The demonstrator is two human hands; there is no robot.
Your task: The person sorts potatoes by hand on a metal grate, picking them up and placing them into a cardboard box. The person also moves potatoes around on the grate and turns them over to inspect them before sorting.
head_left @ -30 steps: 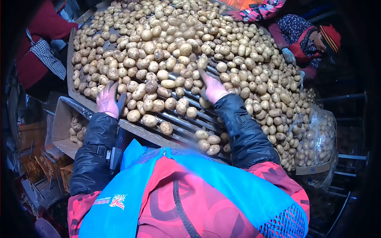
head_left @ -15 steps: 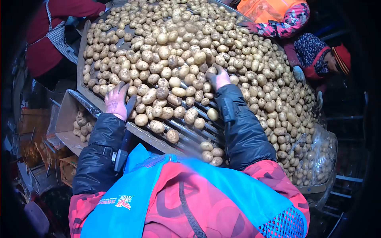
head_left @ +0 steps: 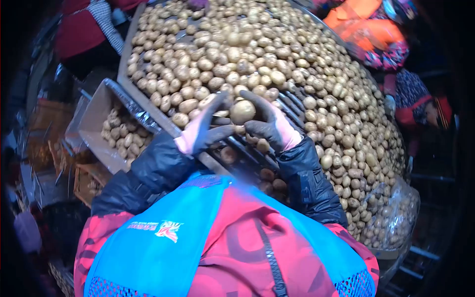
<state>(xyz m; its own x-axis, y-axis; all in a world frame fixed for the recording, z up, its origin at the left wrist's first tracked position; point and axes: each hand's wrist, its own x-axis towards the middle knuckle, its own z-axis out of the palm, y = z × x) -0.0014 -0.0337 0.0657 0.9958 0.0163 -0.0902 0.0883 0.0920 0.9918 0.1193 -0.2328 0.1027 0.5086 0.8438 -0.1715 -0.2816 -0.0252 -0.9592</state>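
My right hand (head_left: 268, 121), in a pink and dark-grey work glove, curls its thumb and fingers around a round pale potato (head_left: 243, 112). Facing it, my left hand (head_left: 210, 124) wears a matching glove and is cupped, thumb and fingers apart. Potatoes show in the gap of its curve, and I cannot make out a firm grip on any of them. Both hands are close together over the near edge of the potato heap (head_left: 277, 54). Beneath them run dark rollers (head_left: 247, 148) with a few potatoes on them.
A raised metal rim (head_left: 148, 106) borders the sorting table on the left. Beside it stands an open carton (head_left: 96, 126) with potatoes inside. A clear plastic bag (head_left: 393, 218) of potatoes is at the right. Other people stand along the far left and right sides.
Both hands have come together at the middle from wider apart, and my right hand now has a potato. The view has shifted, and more of the left-hand carton shows.
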